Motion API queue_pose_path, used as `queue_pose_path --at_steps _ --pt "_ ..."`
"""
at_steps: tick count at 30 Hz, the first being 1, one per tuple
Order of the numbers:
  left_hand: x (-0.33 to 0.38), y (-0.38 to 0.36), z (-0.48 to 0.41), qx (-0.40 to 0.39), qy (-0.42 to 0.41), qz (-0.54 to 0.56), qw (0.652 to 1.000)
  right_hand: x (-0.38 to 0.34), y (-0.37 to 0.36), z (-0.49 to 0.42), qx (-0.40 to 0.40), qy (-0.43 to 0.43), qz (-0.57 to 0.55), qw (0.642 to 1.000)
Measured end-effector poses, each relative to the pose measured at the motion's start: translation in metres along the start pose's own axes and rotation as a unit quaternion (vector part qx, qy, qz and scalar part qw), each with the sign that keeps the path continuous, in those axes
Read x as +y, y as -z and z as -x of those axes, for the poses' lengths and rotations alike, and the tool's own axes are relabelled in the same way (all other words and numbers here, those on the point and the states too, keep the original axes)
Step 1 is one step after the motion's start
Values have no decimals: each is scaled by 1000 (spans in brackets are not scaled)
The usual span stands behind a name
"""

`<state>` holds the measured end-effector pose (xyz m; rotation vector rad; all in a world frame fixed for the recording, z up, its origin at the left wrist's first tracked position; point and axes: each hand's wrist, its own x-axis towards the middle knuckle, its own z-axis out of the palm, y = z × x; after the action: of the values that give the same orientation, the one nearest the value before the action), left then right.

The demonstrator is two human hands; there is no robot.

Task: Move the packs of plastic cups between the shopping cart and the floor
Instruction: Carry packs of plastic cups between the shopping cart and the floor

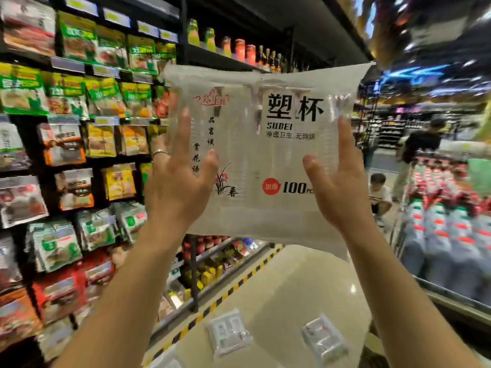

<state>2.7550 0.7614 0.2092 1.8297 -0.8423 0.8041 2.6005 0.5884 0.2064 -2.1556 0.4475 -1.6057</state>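
Shelf goods (66, 102) blurred; floor packs (229, 333) print unreadable, probably cups.

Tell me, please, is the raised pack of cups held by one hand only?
No, the left hand and the right hand both hold the pack.

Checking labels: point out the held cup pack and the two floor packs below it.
held pack (261, 160): head view, centre of printed front.
shelf-side floor pack (229, 333): head view, middle of wrapper.
other floor pack (322, 338): head view, middle of wrapper.
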Motion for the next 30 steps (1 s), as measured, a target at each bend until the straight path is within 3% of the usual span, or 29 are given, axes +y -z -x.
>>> queue_pose_path --at_steps 6,13,20,30 --pt "30 -83 -29 -63 -59 103 991 37 39 -15 98 -25 102 990" --pt "95 -160 -18 -146 -105 241 954 55 118 5 167 -54 273 946" --pt "196 -202 47 -246 -164 359 885 46 222 64 222 -143 392 881" --pt "381 -217 187 -307 -238 473 791 46 409 159 323 -197 472 796"
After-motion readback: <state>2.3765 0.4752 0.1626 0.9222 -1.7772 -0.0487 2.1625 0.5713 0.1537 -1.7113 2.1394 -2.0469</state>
